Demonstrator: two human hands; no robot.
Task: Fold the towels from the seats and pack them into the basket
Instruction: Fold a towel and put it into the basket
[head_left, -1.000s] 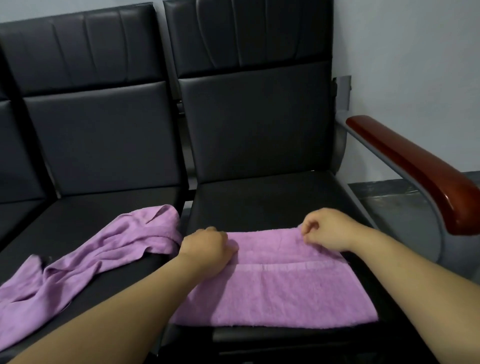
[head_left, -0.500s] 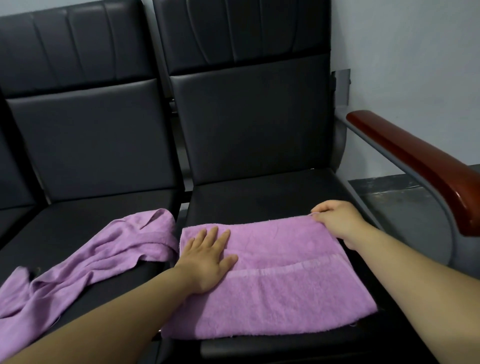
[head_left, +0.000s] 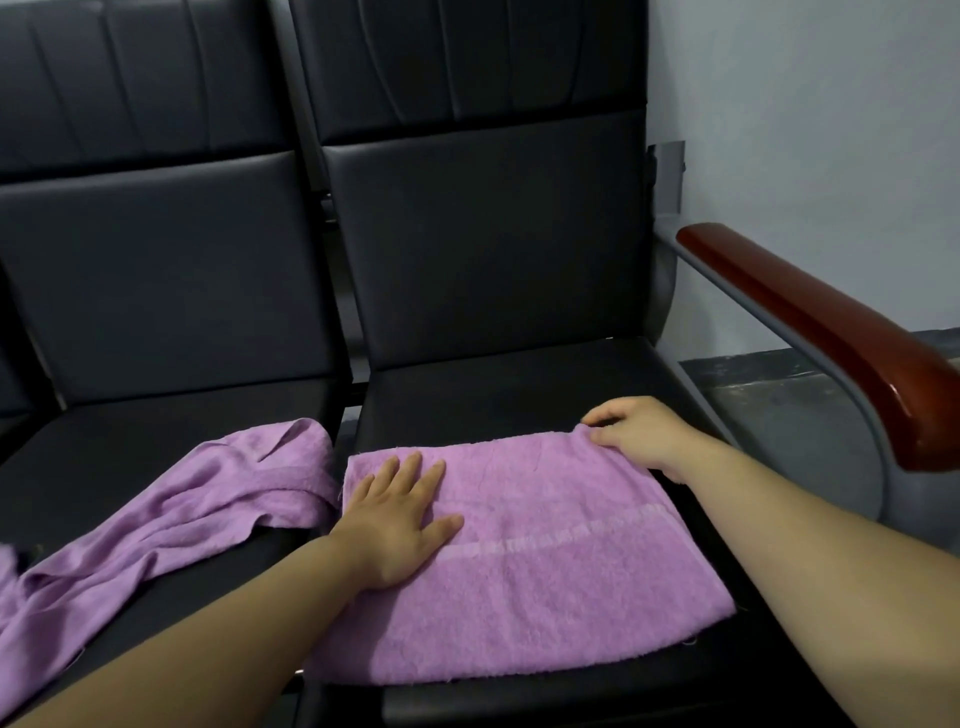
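left hand (head_left: 397, 519) now flat on towel (head_left: 545, 571) | right hand (head_left: 641, 434) still pinching corner

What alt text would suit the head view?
A person's left hand presses flat on a folded purple towel on a black seat, while the right hand pinches its far right corner. A crumpled purple towel lies on the neighbouring seat.

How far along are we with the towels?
Done: one purple towel lies folded flat on the right seat. In hand: the left hand presses it flat while the right hand pinches its far corner. Left: the second towel lies crumpled on the left seat, and no basket is in view, so no packing shows.
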